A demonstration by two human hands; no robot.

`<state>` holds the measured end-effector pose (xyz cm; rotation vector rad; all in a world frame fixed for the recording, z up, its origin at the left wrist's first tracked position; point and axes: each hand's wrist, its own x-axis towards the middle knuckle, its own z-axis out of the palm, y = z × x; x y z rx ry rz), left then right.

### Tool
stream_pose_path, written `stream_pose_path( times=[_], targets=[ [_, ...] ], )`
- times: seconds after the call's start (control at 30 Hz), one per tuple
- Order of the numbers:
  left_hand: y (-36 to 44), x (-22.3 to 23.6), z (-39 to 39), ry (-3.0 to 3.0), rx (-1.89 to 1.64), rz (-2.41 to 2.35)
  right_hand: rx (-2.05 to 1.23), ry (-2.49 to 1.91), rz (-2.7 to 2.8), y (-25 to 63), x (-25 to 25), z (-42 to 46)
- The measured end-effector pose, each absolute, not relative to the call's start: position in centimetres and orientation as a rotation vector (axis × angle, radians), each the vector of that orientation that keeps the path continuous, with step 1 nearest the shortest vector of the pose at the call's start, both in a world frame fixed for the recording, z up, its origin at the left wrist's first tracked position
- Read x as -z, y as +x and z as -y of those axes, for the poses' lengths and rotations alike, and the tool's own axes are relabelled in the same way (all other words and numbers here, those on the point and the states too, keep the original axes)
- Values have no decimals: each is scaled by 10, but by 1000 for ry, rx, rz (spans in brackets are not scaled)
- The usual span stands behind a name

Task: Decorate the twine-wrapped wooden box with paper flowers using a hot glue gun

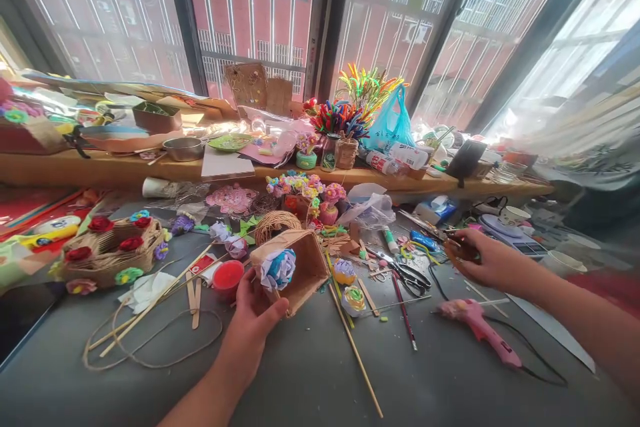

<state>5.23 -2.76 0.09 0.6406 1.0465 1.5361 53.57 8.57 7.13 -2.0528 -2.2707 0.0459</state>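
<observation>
My left hand (257, 310) grips a small brown cardboard box (306, 273), tilted so its open side faces right. A blue and white paper flower (278, 269) sits on the box's near left side, next to my fingers. Out to the right, my right hand (473, 255) has its fingers curled together above the far side of the table; something dark shows at the fingertips, too small to name. A pink hot glue gun (483, 333) lies below that hand with its cord trailing right. Two more paper flowers, one purple and white (344, 271) and one yellow-green (354, 301), rest right of the box.
Scissors (413, 278), a dark red pencil (404, 310) and a long wooden stick (357, 353) lie mid-table. At left stand a twine-wrapped basket with roses (113, 253) and a red cup (228, 278). Looped twine (150, 363) lies in front. Pipe cleaners (340, 121) crowd the window ledge.
</observation>
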Motion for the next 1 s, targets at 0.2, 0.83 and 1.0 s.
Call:
stream_pose_path(
  times=[0.2, 0.83, 1.0],
  targets=[
    [66, -1, 32, 702, -1690, -1099, -187, -1799, 2406, 477, -108, -38],
    [57, 27, 22, 884, -1907, -1264, -294, -1818, 2690, 355, -136, 24],
    [46, 29, 8, 926, -1920, -1433, -203, -1787, 2701, 352, -131, 15]
  ],
)
